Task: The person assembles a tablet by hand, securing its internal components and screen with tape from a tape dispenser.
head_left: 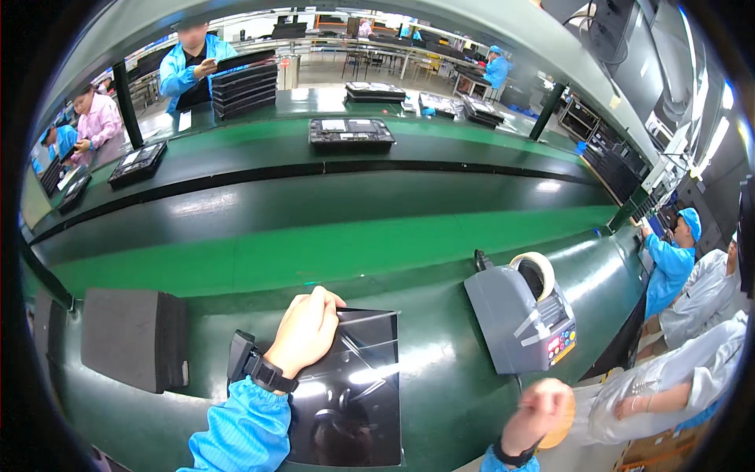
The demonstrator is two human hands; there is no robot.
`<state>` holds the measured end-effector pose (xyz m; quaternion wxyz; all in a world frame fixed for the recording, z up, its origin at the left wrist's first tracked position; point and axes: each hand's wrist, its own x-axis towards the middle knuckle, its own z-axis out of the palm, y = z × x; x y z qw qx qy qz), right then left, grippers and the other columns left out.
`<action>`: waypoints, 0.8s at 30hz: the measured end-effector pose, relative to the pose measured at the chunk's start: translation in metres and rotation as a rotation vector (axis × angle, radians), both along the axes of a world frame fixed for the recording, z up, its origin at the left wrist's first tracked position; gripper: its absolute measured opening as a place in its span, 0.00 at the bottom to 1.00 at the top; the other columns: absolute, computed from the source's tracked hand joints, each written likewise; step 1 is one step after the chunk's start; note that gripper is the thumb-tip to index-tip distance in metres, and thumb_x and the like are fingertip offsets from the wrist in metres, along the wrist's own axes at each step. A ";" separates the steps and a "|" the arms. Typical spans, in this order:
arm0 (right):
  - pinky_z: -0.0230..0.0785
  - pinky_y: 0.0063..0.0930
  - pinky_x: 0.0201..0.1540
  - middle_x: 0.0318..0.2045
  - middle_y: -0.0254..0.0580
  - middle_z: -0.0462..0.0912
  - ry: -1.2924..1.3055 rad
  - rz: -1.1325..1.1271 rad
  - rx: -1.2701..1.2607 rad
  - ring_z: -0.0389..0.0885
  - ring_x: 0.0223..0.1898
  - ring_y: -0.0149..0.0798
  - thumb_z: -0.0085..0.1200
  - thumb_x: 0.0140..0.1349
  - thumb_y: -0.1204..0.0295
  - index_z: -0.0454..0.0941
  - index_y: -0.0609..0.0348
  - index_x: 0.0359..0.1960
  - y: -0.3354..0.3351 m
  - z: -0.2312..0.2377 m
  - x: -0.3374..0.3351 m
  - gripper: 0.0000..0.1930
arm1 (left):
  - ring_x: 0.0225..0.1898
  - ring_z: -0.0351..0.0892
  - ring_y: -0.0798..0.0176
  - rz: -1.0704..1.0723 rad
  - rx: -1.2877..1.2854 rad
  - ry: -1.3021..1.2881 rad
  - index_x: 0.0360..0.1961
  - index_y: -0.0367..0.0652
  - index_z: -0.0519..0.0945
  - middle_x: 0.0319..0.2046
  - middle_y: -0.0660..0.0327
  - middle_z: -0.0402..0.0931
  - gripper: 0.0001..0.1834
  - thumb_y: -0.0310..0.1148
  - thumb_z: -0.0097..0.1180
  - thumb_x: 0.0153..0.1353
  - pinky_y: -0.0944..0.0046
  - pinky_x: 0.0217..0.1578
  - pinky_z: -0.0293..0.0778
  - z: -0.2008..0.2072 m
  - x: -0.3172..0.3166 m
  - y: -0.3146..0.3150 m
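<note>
A glossy black screen panel [346, 417] lies flat on the green bench in front of me, with reflections across its surface. My left hand [307, 332], with a black strap at the wrist, is closed at the panel's upper left corner; its fingertips are partly hidden. Farther right, my right hand [541, 405] hangs near the bench's front edge, smeared by motion, so its fingers cannot be read. Just beyond it stands a grey tape dispenser [503, 315] with a roll of clear tape [535, 274] on top and a strip of tape at its front.
A stack of black foam sheets [130, 338] stands at the left. Beyond the bench runs a dark conveyor belt [259, 153] carrying a black device housing [351, 134] and others. Across it, a person in blue [193, 71] handles stacked black trays [244, 90]. Several people stand at right.
</note>
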<state>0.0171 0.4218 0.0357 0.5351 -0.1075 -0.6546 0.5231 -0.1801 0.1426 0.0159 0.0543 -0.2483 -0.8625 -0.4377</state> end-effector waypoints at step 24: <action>0.66 0.18 0.19 0.25 0.39 0.77 -0.737 0.805 -0.385 0.74 0.22 0.26 0.54 0.64 0.71 0.64 0.64 0.41 -0.062 -0.035 -0.153 0.12 | 0.36 0.74 0.48 0.041 0.016 -0.024 0.33 0.36 0.67 0.35 0.52 0.79 0.07 0.29 0.41 0.66 0.54 0.40 0.69 -0.001 -0.001 0.001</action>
